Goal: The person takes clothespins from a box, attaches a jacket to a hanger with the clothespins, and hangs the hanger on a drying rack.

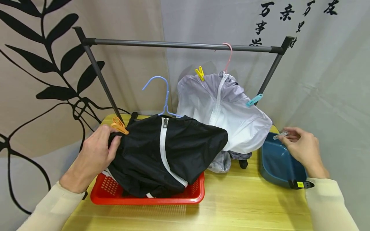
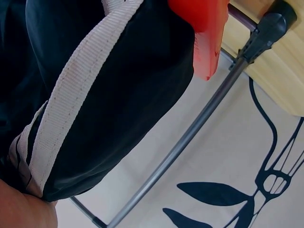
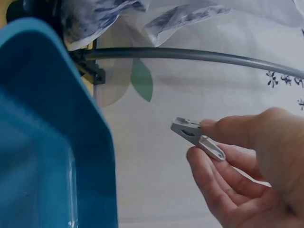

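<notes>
My left hand [image 1: 95,152] grips the left shoulder of a black jacket [image 1: 193,138] with a white zipper. Beside the fingertips an orange clothespin [image 1: 119,125] sits on the fabric. A blue hanger [image 1: 167,96] rises from the jacket's collar, its hook away from the rail. The jacket's lower part lies in a red basket [image 1: 144,201]. Over at the right, my right hand [image 1: 306,150] pinches a clear greyish clothespin [image 3: 213,148] between thumb and fingers, near the blue bin [image 1: 267,171]. In the left wrist view, black fabric with a pale band hides most of the left hand.
A grey metal rail [image 1: 173,44] spans the back. From it hangs a white and lilac jacket [image 1: 199,93] on a pink hanger [image 1: 229,57], with a yellow clothespin [image 1: 199,73] and a turquoise clothespin [image 1: 254,100]. Everything stands on a wooden table [image 1: 231,208].
</notes>
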Available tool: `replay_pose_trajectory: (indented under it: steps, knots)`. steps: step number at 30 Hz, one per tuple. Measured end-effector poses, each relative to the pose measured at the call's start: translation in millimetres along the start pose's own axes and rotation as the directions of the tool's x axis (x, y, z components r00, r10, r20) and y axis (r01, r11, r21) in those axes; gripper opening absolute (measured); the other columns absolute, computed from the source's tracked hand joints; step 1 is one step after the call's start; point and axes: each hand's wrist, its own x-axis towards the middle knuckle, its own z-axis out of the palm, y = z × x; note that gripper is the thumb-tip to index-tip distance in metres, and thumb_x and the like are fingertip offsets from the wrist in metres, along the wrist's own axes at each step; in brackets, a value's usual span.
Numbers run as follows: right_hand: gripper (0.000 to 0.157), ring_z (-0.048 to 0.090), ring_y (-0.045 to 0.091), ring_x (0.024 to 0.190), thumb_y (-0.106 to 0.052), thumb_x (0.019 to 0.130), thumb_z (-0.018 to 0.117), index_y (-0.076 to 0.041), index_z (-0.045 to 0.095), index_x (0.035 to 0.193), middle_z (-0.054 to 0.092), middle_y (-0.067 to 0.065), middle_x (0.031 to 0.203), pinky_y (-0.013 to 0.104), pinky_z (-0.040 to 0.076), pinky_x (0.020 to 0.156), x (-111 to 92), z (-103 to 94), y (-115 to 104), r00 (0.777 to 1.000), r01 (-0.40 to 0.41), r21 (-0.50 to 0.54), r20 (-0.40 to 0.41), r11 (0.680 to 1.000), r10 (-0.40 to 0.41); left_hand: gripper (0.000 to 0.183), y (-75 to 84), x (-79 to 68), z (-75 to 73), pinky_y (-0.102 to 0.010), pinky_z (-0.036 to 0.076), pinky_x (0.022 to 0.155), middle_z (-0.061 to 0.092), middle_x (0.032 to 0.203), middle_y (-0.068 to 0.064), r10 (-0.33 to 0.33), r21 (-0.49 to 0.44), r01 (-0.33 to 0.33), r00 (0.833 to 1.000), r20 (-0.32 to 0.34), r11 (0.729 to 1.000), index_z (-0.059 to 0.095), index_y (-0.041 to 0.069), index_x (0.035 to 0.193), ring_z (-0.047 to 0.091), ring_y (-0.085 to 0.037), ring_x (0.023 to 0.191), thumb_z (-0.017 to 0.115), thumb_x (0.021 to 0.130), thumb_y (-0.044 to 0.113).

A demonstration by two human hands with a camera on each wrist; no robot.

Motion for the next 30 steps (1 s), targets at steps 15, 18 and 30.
replay_pose_trajectory:
  steps: [15, 18, 30]
  knots:
    - [0.042, 0.074, -0.021, 0.091, 0.006, 0.095, 0.089, 0.006, 0.08, 0.136, 0.074, -0.036, 0.104, 0.001, 0.056, 0.086, -11, -3.7, -37, 0.957, -0.015, 0.372, -0.263, 0.928, 0.121, 0.028, 0.1, -0.1, -0.5, -0.058, 0.068, 0.078, 0.067, 0.101, -0.026, -0.02, -0.013, 0.02, 1.0, 0.014, 1.0, 0.062, -0.011, 0.117, 0.07, -0.041, 0.087, 0.079, 0.099, 0.003]
    - [0.042, 0.076, -0.018, 0.093, 0.009, 0.093, 0.091, 0.009, 0.08, 0.134, 0.076, -0.032, 0.105, 0.003, 0.058, 0.088, -13, -5.2, -44, 0.949, 0.03, 0.399, -0.299, 0.917, 0.099, 0.031, 0.9, -0.4, -0.9, -0.058, 0.068, 0.079, 0.067, 0.101, -0.026, -0.023, -0.01, 0.024, 1.0, 0.017, 1.0, 0.062, -0.011, 0.116, 0.071, -0.041, 0.088, 0.083, 0.095, -0.001]
    - [0.042, 0.082, -0.007, 0.1, 0.017, 0.09, 0.091, 0.01, 0.081, 0.131, 0.082, -0.021, 0.112, 0.009, 0.062, 0.092, -22, -9.2, -69, 0.908, 0.192, 0.441, -0.418, 0.877, 0.011, 0.028, 0.6, -1.5, 0.8, -0.056, 0.065, 0.075, 0.067, 0.1, -0.026, -0.013, -0.018, 0.013, 1.0, -0.007, 1.0, 0.063, -0.011, 0.116, 0.069, -0.041, 0.086, 0.079, 0.098, 0.002]
